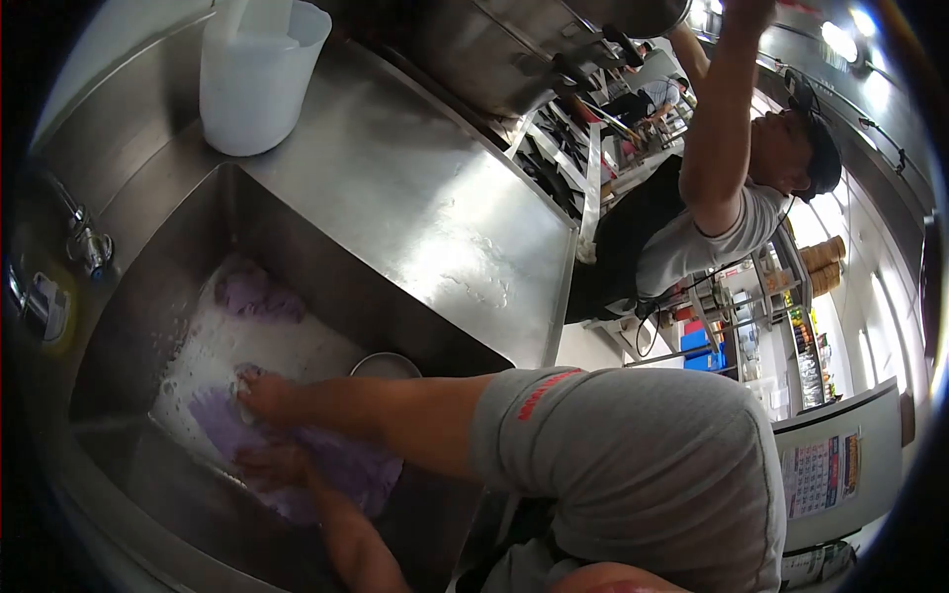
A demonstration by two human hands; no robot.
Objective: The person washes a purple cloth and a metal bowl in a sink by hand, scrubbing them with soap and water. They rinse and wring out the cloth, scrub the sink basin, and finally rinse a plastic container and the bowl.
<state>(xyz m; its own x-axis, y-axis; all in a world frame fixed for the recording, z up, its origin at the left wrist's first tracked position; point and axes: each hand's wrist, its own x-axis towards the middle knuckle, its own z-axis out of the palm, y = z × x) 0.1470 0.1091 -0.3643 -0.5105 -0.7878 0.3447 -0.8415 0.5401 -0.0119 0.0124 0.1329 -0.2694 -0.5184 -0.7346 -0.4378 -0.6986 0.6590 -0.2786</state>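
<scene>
A purple cloth (361,474) lies wet and bunched in a metal sink (326,227), partly in white suds. My right hand (267,398) grips the cloth near the suds, its arm coming out of a grey sleeve with red lettering. Beside it, nearer the bottom of the view, my left hand (275,465) is closed on the same cloth; its fingertips are partly hidden. More purple fabric (259,296) lies at the sink's other end, in the foam. A round metal rim (386,366) shows behind my right forearm, partly hidden by it.
A white plastic pitcher (252,84) stands on the steel counter (435,217) beside the sink. A tap (91,242) is at the left. A co-worker (682,217) in a dark apron stands past the counter with an arm raised. Large metal pots (504,59) are at the top.
</scene>
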